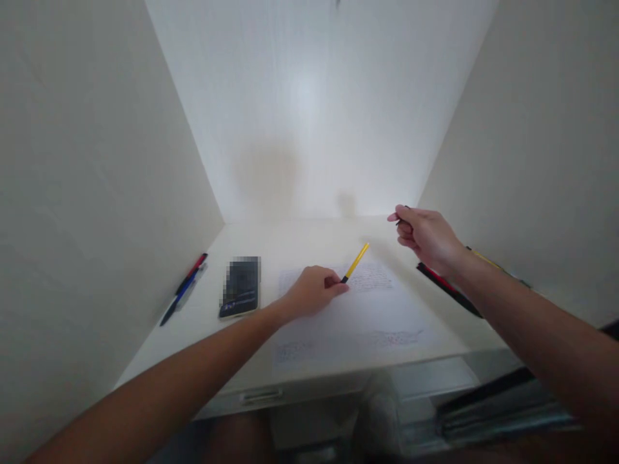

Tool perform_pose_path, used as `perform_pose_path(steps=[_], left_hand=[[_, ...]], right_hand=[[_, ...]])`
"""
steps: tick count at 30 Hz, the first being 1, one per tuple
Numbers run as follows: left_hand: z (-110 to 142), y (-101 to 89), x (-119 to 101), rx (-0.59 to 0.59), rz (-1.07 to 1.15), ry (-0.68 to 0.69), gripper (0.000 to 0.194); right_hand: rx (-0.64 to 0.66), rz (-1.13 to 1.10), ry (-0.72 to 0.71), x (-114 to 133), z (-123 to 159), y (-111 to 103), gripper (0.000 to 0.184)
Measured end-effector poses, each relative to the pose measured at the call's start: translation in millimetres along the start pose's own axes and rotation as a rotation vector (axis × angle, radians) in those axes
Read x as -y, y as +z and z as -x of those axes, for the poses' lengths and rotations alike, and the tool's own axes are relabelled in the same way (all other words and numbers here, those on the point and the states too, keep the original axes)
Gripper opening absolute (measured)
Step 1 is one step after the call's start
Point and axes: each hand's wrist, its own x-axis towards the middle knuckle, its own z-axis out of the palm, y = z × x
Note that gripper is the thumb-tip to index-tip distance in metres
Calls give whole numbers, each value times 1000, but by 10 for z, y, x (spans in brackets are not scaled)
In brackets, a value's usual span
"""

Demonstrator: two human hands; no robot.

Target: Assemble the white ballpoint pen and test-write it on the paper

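My left hand [314, 291] is over the written sheet of paper [338, 316], its thumb and fingers closed on the black end of a yellow pen [358, 261]. The pen's yellow barrel slants up and to the right, away from the fingers. Raised above the desk on the right, my right hand [423, 235] pinches a thin dark thing [399, 223]. Only small bits of it show between the fingertips, so its kind is unclear. Handwriting covers the paper's upper part and runs along its lower edge.
A phone [244, 287] lies left of the paper. Several pens [184, 287] rest by the left wall. A black and red object [447, 289] lies near the right wall, partly behind my right forearm. The desk's front edge has a drawer handle [262, 396].
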Motion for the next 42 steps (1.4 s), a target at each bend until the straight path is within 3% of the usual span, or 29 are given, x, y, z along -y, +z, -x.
perform_pose_path(steps=[3,6,9,12,21,24,26,28,31,34,36,39,42], left_hand=[[-22,57,94,-89,197,-63,24],[-28,94,156,-226,338,-117,23],[-32,115,190,-313,369,-133,22],[-31,121,186,-349,376,-141,19],[-26,135,176,-446,373,-103,13],[30,133,101,-506,297,106,12],[104,144,-1,-509,212,381,13],[187,168,-116,-486,118,636,15],[276,209,-234,-445,32,828,17],[294,220,-243,-441,14,869,19],[279,210,-219,-456,0,867,21],[251,182,-199,-473,-16,841,23],[233,157,-210,-485,-24,809,24]], right_hand=[[278,550,-100,-166,-85,-6,45],[516,982,-248,-399,-4,187,50],[533,1274,-293,-596,128,410,51],[563,1397,-366,-708,209,546,51],[580,1395,-395,-633,198,556,50],[649,1182,-355,-511,115,617,42],[717,940,-387,-436,51,813,34],[690,774,-419,-389,6,1158,31],[829,637,-523,-363,-30,1838,30],[874,650,-593,-354,-85,2436,34],[914,659,-620,-365,-140,2680,36],[931,639,-633,-428,-226,2815,35],[944,579,-634,-504,-283,2792,34]])
